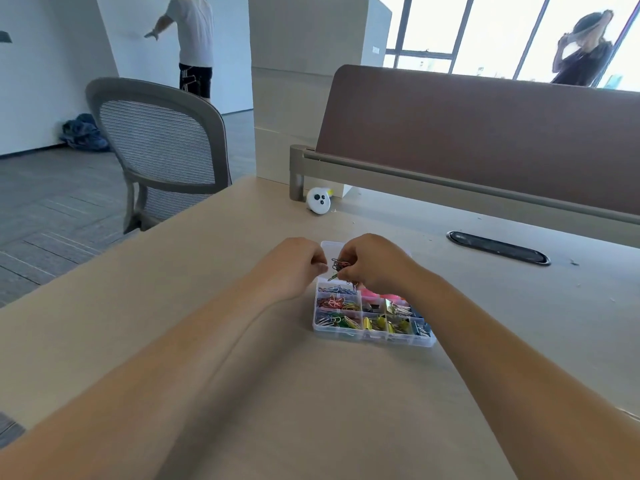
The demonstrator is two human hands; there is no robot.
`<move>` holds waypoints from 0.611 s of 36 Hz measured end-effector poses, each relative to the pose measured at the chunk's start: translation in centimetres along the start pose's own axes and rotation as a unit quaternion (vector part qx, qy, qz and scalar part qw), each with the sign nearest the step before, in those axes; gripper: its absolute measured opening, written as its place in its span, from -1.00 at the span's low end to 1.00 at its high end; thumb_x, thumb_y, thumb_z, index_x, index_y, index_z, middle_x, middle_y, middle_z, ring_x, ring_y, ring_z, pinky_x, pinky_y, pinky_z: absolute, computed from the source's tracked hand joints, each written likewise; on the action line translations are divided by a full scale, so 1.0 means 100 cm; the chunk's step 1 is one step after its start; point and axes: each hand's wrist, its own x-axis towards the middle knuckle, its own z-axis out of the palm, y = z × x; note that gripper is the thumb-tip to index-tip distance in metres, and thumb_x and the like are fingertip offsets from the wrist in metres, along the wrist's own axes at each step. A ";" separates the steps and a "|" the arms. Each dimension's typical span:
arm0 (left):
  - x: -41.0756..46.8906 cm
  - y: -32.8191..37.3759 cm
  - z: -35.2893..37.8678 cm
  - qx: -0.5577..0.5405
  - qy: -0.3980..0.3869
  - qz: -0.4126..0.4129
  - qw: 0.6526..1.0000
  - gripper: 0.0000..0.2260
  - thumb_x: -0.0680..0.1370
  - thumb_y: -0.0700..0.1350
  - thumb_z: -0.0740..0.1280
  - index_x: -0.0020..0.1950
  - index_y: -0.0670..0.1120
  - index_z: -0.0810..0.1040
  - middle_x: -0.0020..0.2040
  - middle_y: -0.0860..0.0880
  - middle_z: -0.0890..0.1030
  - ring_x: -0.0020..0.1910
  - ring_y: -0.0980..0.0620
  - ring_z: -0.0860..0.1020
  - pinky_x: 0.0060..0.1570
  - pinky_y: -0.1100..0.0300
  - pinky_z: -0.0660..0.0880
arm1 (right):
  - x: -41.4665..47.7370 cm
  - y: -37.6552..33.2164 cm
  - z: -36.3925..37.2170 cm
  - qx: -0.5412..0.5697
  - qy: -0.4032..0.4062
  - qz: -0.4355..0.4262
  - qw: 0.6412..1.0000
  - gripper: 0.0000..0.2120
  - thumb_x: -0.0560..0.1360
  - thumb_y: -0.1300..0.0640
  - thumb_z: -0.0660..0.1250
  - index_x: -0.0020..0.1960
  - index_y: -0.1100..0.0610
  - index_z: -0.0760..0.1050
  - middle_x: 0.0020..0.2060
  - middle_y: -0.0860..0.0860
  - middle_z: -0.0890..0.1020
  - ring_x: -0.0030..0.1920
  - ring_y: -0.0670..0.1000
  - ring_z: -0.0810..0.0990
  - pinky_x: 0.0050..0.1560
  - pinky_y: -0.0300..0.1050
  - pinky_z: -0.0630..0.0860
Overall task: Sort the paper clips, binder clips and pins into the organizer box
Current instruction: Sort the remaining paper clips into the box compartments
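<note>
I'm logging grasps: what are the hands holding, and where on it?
The right hand pinches a tangled clump of paper clips at its right side; whether the left hand grips it cannot be told.

Bright daylight from windows (485, 32) far beyond right hand (372, 263); panes blown out white. Desk (242, 393) evenly lit, soft faint shadows alongside forearms, toward left hand (298, 268). Paper clips (341, 266) between hands small, slightly soft. Wide-angle bending strong at edges: partition (485, 133) beyond hands curves, near forearms stretched. Person (581, 53) by windows blurred.
</note>
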 end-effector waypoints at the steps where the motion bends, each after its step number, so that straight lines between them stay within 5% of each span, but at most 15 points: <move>1: -0.001 0.000 0.000 -0.003 -0.001 -0.001 1.000 -0.84 0.59 -0.05 0.29 0.02 -0.08 0.63 -0.17 0.00 0.57 -0.36 0.20 0.42 -0.29 0.23 0.30 | 0.001 -0.002 0.001 -0.001 -0.005 -0.001 1.000 -0.85 0.49 0.13 0.42 0.04 0.12 0.65 -0.17 0.02 0.66 -0.25 -0.03 0.57 -0.17 -0.17 0.49; 5: -0.004 -0.002 0.000 -0.013 -0.013 -0.004 1.000 -0.83 0.56 -0.03 0.33 -0.01 -0.10 0.64 -0.26 0.05 0.52 -0.34 0.18 0.44 -0.31 0.22 0.31 | 0.002 -0.005 0.006 -0.015 -0.012 -0.015 1.000 -0.84 0.49 0.12 0.42 0.04 0.12 0.66 -0.16 0.02 0.66 -0.22 -0.01 0.56 -0.28 -0.24 0.36; 14: -0.004 -0.003 0.007 -0.001 -0.030 -0.016 0.999 -0.75 0.49 -0.05 0.40 0.15 -0.07 0.58 0.04 -0.02 0.59 -0.06 0.06 0.46 -0.12 0.24 0.33 | 0.002 -0.006 0.010 -0.031 -0.032 -0.017 0.999 -0.82 0.51 0.15 0.39 0.11 0.10 0.64 -0.08 0.03 0.68 -0.22 -0.02 0.55 -0.26 -0.27 0.38; 22: -0.003 0.000 0.009 0.012 -0.029 -0.017 0.999 -0.80 0.48 -0.08 0.39 0.07 -0.08 0.65 -0.13 -0.02 0.55 -0.15 0.02 0.47 -0.25 0.24 0.29 | 0.002 -0.007 0.010 -0.055 -0.031 -0.037 0.997 -0.84 0.50 0.14 0.40 0.07 0.06 0.65 -0.11 0.02 0.66 -0.25 -0.03 0.52 -0.28 -0.24 0.35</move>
